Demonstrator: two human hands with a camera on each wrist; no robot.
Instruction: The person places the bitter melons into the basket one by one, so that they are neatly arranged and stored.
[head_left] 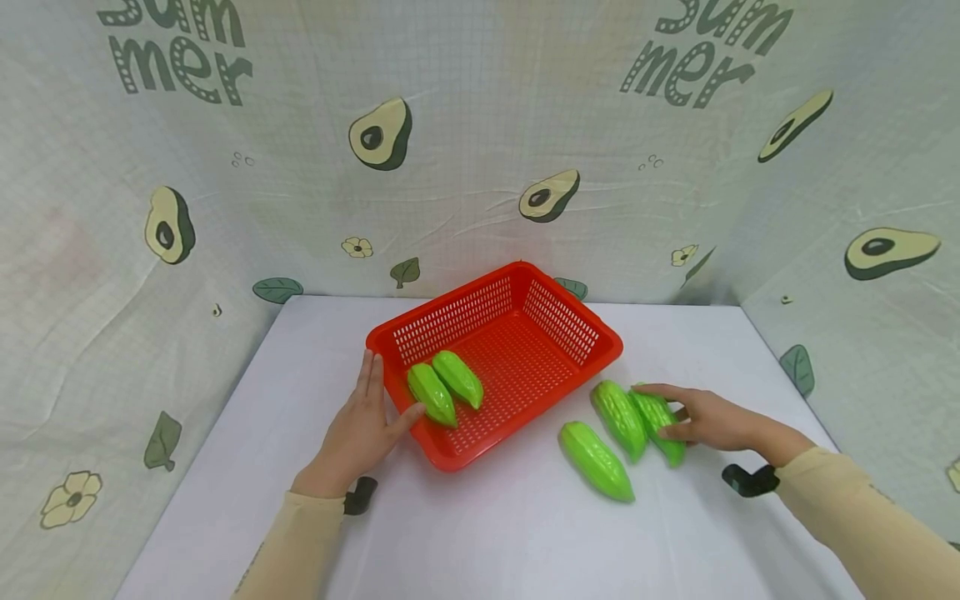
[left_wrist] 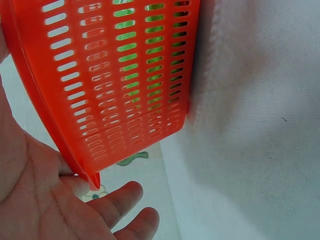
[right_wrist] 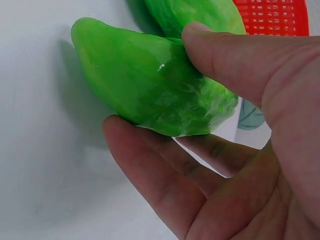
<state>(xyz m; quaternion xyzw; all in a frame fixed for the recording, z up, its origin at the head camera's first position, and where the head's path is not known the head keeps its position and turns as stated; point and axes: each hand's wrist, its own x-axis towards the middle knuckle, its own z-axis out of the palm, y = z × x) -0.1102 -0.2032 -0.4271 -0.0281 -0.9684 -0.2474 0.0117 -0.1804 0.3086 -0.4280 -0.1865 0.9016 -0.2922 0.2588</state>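
Red plastic makes up the basket (head_left: 517, 358), which sits between the hands, nearer the left. The left hand (head_left: 356, 433) rests on its rim at the near left side, fingers extended and thumb spread wide. Just past that thumb, two green vegetables (head_left: 432, 395) lie side by side inside the basket. The right hand (head_left: 708, 417) holds another vegetable (right_wrist: 145, 75), thumb on one side and fingers on the other, at the table (head_left: 465, 542) just outside the basket. A ridged green vegetable (head_left: 621, 419) lies right beside it, on the basket side of the right hand. A smoother green one (head_left: 597, 461) rests on the table between the hands, nearer the right. Beyond both hands hangs a pale cloth (head_left: 465, 83) printed with avocados, leaves and flowers. Beige sleeves (head_left: 862, 508) cover both forearms.
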